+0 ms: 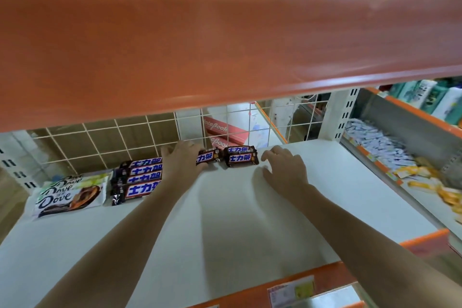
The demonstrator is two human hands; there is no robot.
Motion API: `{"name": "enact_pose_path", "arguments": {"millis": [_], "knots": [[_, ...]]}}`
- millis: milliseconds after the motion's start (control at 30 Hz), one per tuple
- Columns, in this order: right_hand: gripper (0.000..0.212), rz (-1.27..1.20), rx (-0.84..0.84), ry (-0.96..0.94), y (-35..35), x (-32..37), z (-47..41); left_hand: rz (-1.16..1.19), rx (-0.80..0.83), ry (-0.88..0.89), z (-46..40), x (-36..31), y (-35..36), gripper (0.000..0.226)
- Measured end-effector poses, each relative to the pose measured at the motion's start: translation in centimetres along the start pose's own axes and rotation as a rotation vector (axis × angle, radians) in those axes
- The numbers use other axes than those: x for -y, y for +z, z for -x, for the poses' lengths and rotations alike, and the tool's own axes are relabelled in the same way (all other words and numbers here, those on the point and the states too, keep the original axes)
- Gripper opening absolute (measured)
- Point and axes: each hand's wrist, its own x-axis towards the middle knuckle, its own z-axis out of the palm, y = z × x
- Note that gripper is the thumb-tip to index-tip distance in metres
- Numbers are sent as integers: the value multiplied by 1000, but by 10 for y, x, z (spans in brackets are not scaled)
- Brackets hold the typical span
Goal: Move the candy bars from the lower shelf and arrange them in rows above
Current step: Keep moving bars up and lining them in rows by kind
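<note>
Left hand (183, 159) lay on the white flat shelf (225, 220), fingers spread, touching a brown wrapped candy bar (208, 156) at the rear wire grid. Right hand (285, 170) rested relaxed, holding nothing, just beside two stacked bars (241, 156). Four-bar row (140, 177) sat left.

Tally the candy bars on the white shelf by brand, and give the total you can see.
Brown bars with blue lettering: 7 (four in the left stack, one under the left hand, two stacked beside the right hand)
Dove bars: 3, overlapping
Total: 10 visible; the left hand may hide more.
</note>
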Motion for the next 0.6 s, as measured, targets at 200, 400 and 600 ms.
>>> {"name": "enact_pose_path", "arguments": {"millis": [200, 400, 600], "knots": [[31, 7, -9, -49, 1, 16, -7, -22, 30, -3, -2, 2, 5, 37], [30, -12, -11, -65, -1, 23, -8, -39, 28, 19, -2, -4, 0, 42], [29, -15, -13, -84, -1, 27, -5, -62, 31, 7, 3, -2, -6, 42]]}}
